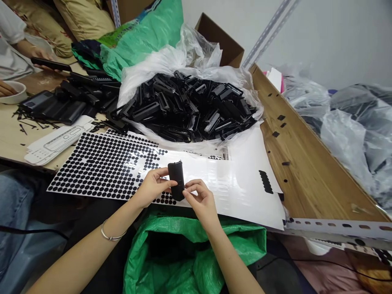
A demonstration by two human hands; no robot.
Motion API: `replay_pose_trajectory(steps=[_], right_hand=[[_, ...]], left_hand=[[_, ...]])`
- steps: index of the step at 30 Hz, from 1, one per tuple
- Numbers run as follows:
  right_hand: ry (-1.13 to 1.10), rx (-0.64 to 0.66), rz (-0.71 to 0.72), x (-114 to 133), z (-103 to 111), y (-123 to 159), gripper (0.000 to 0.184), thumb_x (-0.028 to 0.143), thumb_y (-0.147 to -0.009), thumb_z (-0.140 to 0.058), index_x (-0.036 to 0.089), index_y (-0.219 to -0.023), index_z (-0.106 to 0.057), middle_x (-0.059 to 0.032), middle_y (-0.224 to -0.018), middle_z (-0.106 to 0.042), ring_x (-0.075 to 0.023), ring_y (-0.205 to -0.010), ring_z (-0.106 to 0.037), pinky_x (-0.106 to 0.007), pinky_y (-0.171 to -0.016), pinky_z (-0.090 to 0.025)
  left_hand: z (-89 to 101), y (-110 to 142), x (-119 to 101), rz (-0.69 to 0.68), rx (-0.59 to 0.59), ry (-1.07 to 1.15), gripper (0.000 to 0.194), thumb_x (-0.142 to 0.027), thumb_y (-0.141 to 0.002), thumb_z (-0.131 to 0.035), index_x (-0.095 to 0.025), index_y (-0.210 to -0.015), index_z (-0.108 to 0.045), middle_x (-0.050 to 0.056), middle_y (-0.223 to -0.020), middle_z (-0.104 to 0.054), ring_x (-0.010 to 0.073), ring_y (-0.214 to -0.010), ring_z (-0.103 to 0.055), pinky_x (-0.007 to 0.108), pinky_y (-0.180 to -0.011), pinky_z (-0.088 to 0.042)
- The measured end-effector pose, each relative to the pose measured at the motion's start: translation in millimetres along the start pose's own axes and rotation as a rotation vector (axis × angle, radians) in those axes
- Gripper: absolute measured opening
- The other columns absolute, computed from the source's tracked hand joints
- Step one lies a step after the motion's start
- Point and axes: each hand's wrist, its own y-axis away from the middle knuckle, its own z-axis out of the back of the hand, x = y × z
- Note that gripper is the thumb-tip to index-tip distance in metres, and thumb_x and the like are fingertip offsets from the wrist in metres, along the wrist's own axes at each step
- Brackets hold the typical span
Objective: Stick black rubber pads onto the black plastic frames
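Observation:
My left hand (pixel 154 185) grips a narrow black plastic part (pixel 175 173) between thumb and fingers, holding it nearly upright above the sticker sheets. At the part's right lower edge, the thumb and fingertips of my right hand (pixel 200 199) pinch in against it; whether a small sticker is between them is hidden. Beneath my hands lies a white sheet (pixel 241 183) with rows of round black stickers (pixel 104 163) on its left; much of its right side is bare. Just beyond, a white plastic bag (pixel 245 77) is heaped with similar black parts (pixel 183 106).
Below the table edge a green woven sack (pixel 196 245) gapes open. At left, another person's hand (pixel 39 53) holds a black part, near more black pieces (pixel 61 106) and a white bowl (pixel 15 93). A wooden board (pixel 294 155) with a metal edge lies right.

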Motion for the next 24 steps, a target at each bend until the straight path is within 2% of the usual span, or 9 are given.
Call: replay_pose_trajectory(steps=[7, 10, 14, 17, 20, 22, 24], right_hand=[[-0.035, -0.087, -0.002, -4, -4, 1, 0.03, 0.043, -0.07, -0.076, 0.02, -0.058, -0.059, -0.0037, -0.09, -0.048, -0.024, -0.106, -0.056, -0.038, -0.089, -0.052], [-0.053, -0.095, -0.01, -5, -5, 0, 0.032, 0.043, -0.067, -0.078, 0.02, -0.057, -0.057, -0.003, -0.088, -0.048, -0.0246, -0.107, -0.056, -0.039, -0.091, -0.05], [-0.143, -0.113, -0.066, -5, -1, -2, 0.042, 0.035, -0.058, -0.086, 0.02, -0.053, -0.046, -0.0002, -0.08, -0.049, -0.0238, -0.104, -0.057, -0.037, -0.089, -0.05], [-0.303, -0.003, -0.137, -4, 0, -1, 0.037, 0.033, -0.055, -0.088, 0.023, -0.071, -0.056, 0.0001, -0.091, -0.057, -0.022, -0.101, -0.059, -0.034, -0.079, -0.054], [-0.435, 0.184, -0.228, -2, -4, 1, 0.041, 0.042, -0.068, -0.079, 0.028, -0.102, -0.062, -0.0019, -0.108, -0.06, -0.0215, -0.095, -0.063, -0.033, -0.067, -0.059], [-0.45, 0.246, -0.25, -2, -6, 2, 0.036, 0.044, -0.076, -0.072, 0.026, -0.106, -0.063, -0.0031, -0.106, -0.063, -0.0214, -0.095, -0.064, -0.035, -0.067, -0.062], [-0.452, 0.279, -0.243, -3, -6, 3, 0.038, 0.04, -0.077, -0.072, 0.026, -0.111, -0.064, -0.0028, -0.109, -0.064, -0.0206, -0.098, -0.063, -0.037, -0.072, -0.063]], left_hand=[[-2.1, -1, 4, -0.036, -0.035, 0.006, 0.038, -0.027, -0.053, -0.087, -0.013, -0.086, -0.073, 0.009, -0.09, -0.077, 0.0151, -0.062, -0.068, 0.022, -0.054, -0.056], [0.9, -2, 5, -0.045, -0.019, 0.032, 0.039, -0.027, -0.056, -0.086, -0.014, -0.09, -0.072, 0.009, -0.096, -0.076, 0.0159, -0.066, -0.069, 0.023, -0.056, -0.057], [5.6, -2, 7, -0.031, 0.06, 0.077, 0.039, -0.028, -0.063, -0.083, -0.016, -0.098, -0.07, 0.009, -0.108, -0.073, 0.0173, -0.074, -0.071, 0.025, -0.06, -0.059], [3.8, -1, 7, -0.02, 0.125, 0.109, 0.039, -0.03, -0.066, -0.081, -0.017, -0.101, -0.069, 0.009, -0.111, -0.072, 0.0194, -0.08, -0.071, 0.025, -0.06, -0.06], [-1.8, -1, 9, -0.018, 0.155, 0.116, 0.04, -0.029, -0.065, -0.082, -0.016, -0.1, -0.069, 0.01, -0.107, -0.073, 0.0204, -0.082, -0.071, 0.024, -0.06, -0.059], [-4.7, 0, 12, -0.017, 0.15, 0.13, 0.04, -0.028, -0.064, -0.083, -0.015, -0.099, -0.069, 0.009, -0.101, -0.074, 0.0198, -0.082, -0.071, 0.024, -0.062, -0.059], [-5.9, 0, 14, -0.008, 0.129, 0.154, 0.041, -0.029, -0.064, -0.083, -0.015, -0.099, -0.068, 0.008, -0.097, -0.074, 0.0188, -0.08, -0.071, 0.023, -0.062, -0.058]])
